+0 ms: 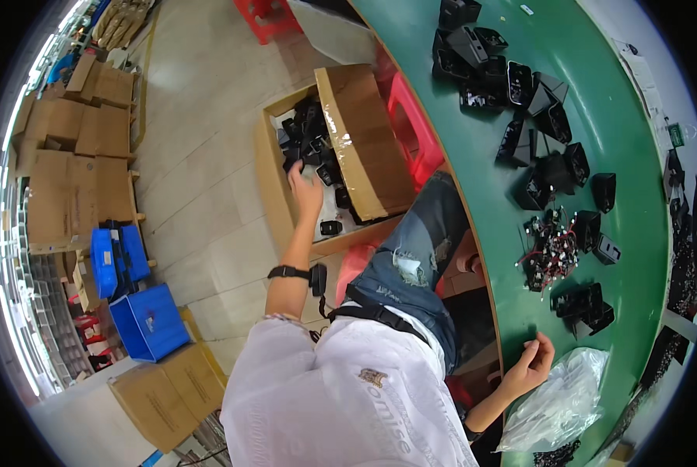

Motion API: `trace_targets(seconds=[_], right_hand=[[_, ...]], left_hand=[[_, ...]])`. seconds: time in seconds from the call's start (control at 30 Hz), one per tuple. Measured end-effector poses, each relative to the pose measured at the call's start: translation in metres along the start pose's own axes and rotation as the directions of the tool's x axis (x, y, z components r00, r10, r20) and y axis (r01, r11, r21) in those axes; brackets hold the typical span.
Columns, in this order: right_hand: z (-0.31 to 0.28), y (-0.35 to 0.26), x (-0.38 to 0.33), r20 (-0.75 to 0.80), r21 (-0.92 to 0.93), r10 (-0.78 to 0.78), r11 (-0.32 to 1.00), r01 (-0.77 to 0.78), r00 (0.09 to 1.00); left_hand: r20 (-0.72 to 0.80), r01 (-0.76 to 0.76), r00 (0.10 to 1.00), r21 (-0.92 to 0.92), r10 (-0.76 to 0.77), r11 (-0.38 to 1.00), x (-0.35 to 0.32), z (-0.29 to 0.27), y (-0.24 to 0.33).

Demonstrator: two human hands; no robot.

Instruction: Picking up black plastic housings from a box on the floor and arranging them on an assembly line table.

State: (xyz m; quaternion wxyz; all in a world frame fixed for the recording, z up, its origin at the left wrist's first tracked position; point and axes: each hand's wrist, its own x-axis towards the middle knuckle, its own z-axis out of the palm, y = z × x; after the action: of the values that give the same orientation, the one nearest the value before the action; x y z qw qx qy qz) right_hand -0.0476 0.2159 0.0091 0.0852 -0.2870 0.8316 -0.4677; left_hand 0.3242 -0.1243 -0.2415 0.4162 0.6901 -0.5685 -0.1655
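My left hand (306, 191) reaches into an open cardboard box (269, 167) on my left. Its fingers close at the edge of a black plastic housing (290, 162), whose far side merges with the dark pieces around it. More black housings (311, 124) lie heaped in the box on pale wrapping. Over the near part of the green table (492, 233), my right hand (529, 369) is loosely curled, with thumb and forefinger apart and nothing visible between them. Beside it lies a crumpled clear plastic bag (562, 397).
Black housings (484, 70) cover the table's far part; a tangle of small wired parts (552, 249) lies nearer. A red stool (407, 128) stands between box and table. Blue bins (150, 323) and stacked cartons (72, 194) line the left side.
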Motion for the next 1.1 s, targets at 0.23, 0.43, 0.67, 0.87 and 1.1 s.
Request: trace_targets(seconds=[0.23, 0.43, 0.67, 0.87, 1.1], right_hand=[[0.008, -0.008, 0.000, -0.038, -0.169, -0.020, 0.986, 0.014, 0.999], [0.007, -0.014, 0.003, -0.075, -0.220, -0.038, 0.975, 0.021, 0.996], [0.011, -0.016, 0.004, -0.088, -0.213, -0.036, 0.977, 0.016, 0.995], [0.009, -0.015, 0.001, -0.079, -0.187, -0.036, 0.982, 0.021, 0.996], [0.009, -0.017, 0.000, -0.108, -0.139, -0.041, 0.990, 0.026, 0.993]], left_hand=[[0.333, 0.170, 0.890, 0.394, -0.313, 0.903, -0.089, 0.016, -0.110], [0.314, 0.447, 0.838, 0.075, -0.446, 0.891, -0.100, 0.092, -0.142], [0.486, 0.708, 0.703, -0.404, -0.520, 0.580, -0.111, 0.134, -0.142], [0.464, 0.615, 0.781, -0.457, -0.417, 0.643, -0.099, 0.121, -0.139], [0.471, 0.513, 0.835, -0.485, -0.283, 0.708, -0.134, 0.089, -0.144]])
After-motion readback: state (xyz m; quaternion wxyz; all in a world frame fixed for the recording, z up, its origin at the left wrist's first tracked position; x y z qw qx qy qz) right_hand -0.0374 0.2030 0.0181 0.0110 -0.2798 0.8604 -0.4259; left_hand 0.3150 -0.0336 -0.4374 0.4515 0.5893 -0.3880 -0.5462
